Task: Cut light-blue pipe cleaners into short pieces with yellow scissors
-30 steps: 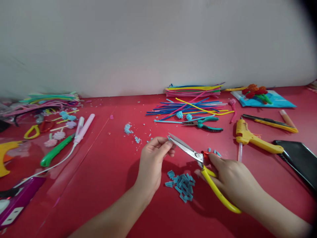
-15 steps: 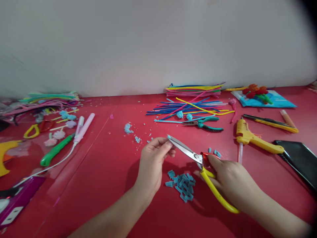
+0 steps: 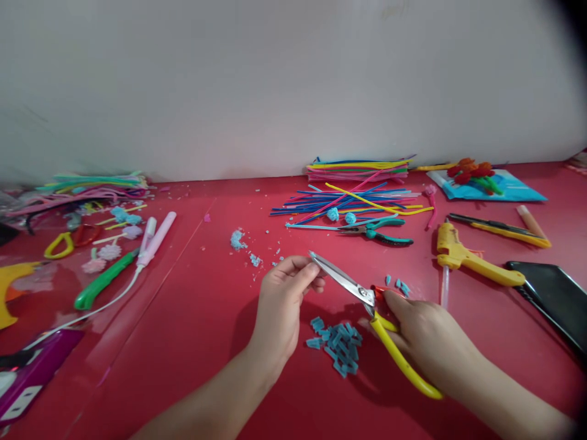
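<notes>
My right hand (image 3: 426,330) is wrapped round the handles of a pair of scissors (image 3: 342,281), one handle red and one yellow. Their blades point up and left, pressed together or nearly so, with the tip beside my left fingertips. Thumb and fingers of my left hand (image 3: 287,287) are pinched together at that tip; what they hold is too small and hidden to make out. Below the blades lies a pile of short blue pieces (image 3: 339,345), and a few similar blue pieces (image 3: 402,287) lie beyond my right hand. Blue fluff (image 3: 237,239) is scattered past my left hand.
Pipe cleaners (image 3: 358,200), teal-handled pliers (image 3: 383,232) and small blue balls (image 3: 350,218) lie at the back. A yellow glue gun (image 3: 477,260) and a black phone-like object (image 3: 554,299) are right. Leftward are a pink hair iron (image 3: 156,238), its cord and a purple power strip (image 3: 41,373).
The blue bit seen at the scissor tip earlier barely shows now. Both hands stay in nearly the same place, and the view has shifted very slightly.
</notes>
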Demonstrator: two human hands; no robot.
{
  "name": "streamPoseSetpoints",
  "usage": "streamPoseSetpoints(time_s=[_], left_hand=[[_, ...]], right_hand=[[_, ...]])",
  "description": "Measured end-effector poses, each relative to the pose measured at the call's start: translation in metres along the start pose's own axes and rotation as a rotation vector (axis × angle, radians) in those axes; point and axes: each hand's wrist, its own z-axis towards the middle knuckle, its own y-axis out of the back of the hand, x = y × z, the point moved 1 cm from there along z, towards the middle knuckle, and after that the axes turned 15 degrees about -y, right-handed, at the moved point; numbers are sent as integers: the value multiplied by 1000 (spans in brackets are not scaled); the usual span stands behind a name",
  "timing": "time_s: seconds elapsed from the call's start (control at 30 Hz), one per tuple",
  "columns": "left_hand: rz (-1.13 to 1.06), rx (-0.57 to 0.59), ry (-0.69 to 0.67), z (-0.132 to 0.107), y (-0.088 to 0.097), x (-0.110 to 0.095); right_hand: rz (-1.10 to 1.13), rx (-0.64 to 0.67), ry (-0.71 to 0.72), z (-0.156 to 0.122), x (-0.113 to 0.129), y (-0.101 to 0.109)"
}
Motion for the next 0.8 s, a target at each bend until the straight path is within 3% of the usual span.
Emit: streamPoseSetpoints(time_s=[0.2, 0.37, 0.5, 0.67, 0.8], left_hand=[[6, 9, -7, 2, 1, 0], [-30, 49, 27, 0, -2, 2], [-67, 181, 176, -7, -8, 6], [-37, 396, 331, -18, -17, 10], [-9, 469, 398, -21, -21, 8]], right_hand=[[42, 86, -73, 2, -1, 0], [208, 164, -173, 5, 1, 7], [521, 219, -239, 10, 6, 16], [1095, 405, -327, 13, 12, 22], [1247, 501, -338, 12, 15, 23]])
